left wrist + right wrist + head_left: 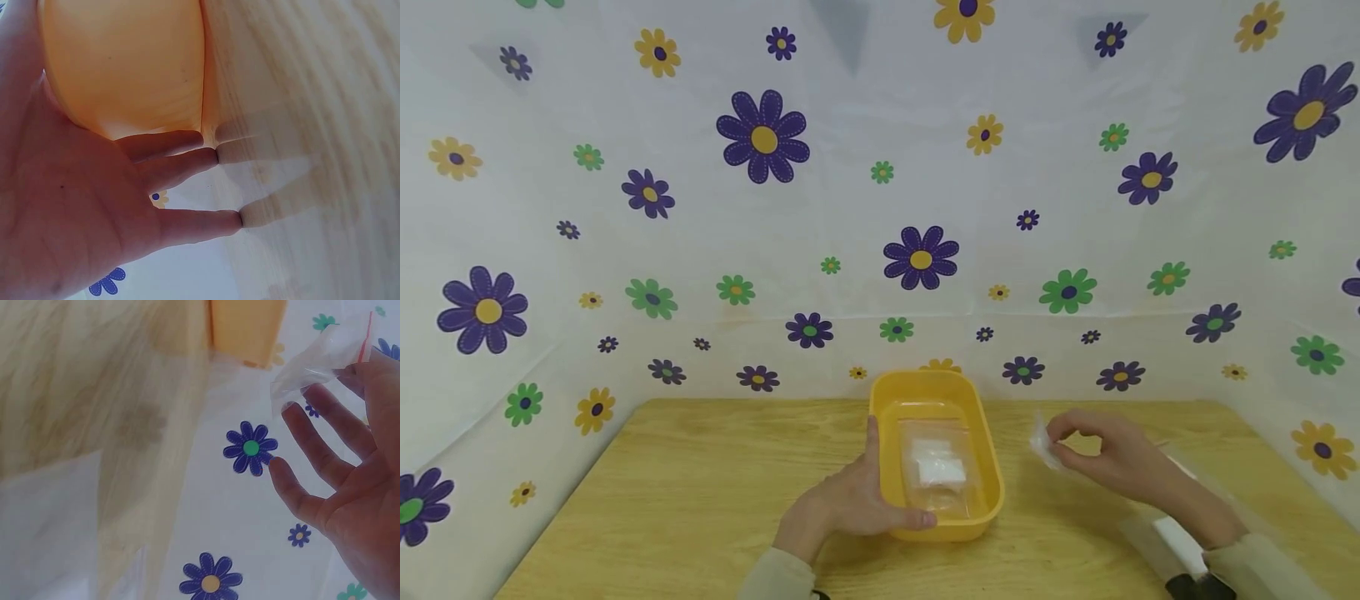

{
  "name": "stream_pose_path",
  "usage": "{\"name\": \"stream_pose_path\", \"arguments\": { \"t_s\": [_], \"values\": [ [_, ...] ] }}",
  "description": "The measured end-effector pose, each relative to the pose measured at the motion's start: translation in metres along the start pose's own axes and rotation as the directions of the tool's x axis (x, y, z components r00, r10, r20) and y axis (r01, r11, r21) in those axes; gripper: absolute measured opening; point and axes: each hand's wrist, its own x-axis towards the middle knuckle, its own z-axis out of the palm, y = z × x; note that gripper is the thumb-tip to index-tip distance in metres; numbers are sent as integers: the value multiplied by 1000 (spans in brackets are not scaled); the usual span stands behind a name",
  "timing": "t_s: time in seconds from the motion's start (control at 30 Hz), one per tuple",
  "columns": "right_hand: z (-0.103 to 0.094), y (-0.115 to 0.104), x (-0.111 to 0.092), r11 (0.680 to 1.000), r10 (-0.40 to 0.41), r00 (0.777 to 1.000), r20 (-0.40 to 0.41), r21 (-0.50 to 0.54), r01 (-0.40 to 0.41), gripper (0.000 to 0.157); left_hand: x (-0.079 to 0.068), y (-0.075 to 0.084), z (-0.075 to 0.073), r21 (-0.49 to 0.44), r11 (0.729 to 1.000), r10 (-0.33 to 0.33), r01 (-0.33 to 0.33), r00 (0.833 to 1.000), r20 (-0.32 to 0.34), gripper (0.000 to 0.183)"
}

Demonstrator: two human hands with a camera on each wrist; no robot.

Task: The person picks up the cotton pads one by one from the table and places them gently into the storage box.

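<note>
A yellow plastic tub stands on the table, and inside it lies a clear zip bag with white contents. My left hand rests against the tub's left side, its thumb along the near rim. In the left wrist view its fingers are straight, with fingertips on the table beside the tub wall. To the right of the tub, my right hand pinches a small crumpled clear zip bag between thumb and forefinger, above the table. A red line runs along that bag's edge. Its contents cannot be made out.
Below my right forearm, clear plastic packaging with a white piece lies on the wooden table. A white sheet with a flower print rises behind the table and along both sides.
</note>
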Motion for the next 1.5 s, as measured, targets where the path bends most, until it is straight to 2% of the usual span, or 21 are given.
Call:
{"name": "stream_pose_path", "arguments": {
  "t_s": [0.2, 0.43, 0.67, 0.83, 0.97, 1.07, 1.17, 1.33, 1.5],
  "values": [
    [2, -9, 17, 999, 34, 999, 31, -19, -33, 39, -1, 1, -1, 14, 1000, 7, -7, 1000, -13, 151],
    [11, -15, 32, 1000, 10, 999, 37, -17, -10, 37, -3, 2, -1, 39, 999, -5, 6, 1000, -21, 151],
    [26, -19, 44, 1000, 12, 996, 92, 22, -14, 33, -2, 1, -1, 39, 999, -7, 7, 1000, -20, 151],
    [34, -25, 58, 998, -28, 993, 115, 57, 22, 30, 0, 1, -2, 31, 999, 43, -42, 999, -17, 150],
    [42, -31, 69, 993, -59, 986, 157, 107, 43, 27, 0, 2, -3, 30, 999, 40, -40, 999, -12, 149],
    [48, -35, 75, 994, -42, 976, 212, 110, 19, 21, -1, 4, -3, 42, 999, 10, -9, 1000, -10, 148],
    [55, -39, 79, 998, -12, 964, 267, 66, -6, 16, -2, 4, -2, 53, 999, -9, 10, 1000, -7, 148],
    [67, -44, 86, 1000, -8, 941, 338, 2, 8, 12, -3, 5, -2, 76, 996, -35, 35, 999, -2, 149],
    [80, -43, 93, 997, 37, 894, 446, -72, -6, 8, -4, 4, -2, 105, 993, -62, 63, 998, -6, 149]
  ]
}}
